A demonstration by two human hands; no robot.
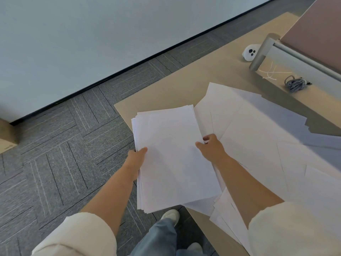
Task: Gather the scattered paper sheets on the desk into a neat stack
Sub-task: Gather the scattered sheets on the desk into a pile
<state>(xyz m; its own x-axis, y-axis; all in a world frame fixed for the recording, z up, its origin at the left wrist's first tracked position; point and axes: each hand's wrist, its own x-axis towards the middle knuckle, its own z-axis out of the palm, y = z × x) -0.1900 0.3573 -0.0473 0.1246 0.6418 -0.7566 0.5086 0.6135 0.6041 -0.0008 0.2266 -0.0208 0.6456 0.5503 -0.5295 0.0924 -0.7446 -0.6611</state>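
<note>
Over the near left corner of the table [184, 85], my left grip [137, 156] and right grip [212, 146] each pinch a side edge of the stack [171, 154], thumbs on top, with loose sheets [258, 135] sprawled to its right. I'd tap the edges square before adding more.

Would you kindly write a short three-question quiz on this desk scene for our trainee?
1. True or false: both the left hand and the right hand hold the paper stack.
2. The loose sheets lie: A) right of the stack, B) on the floor, C) in a box.
3. Fill in: the coiled cable rests on the ____.
Key: 1 true; 2 A; 3 desk.
</note>
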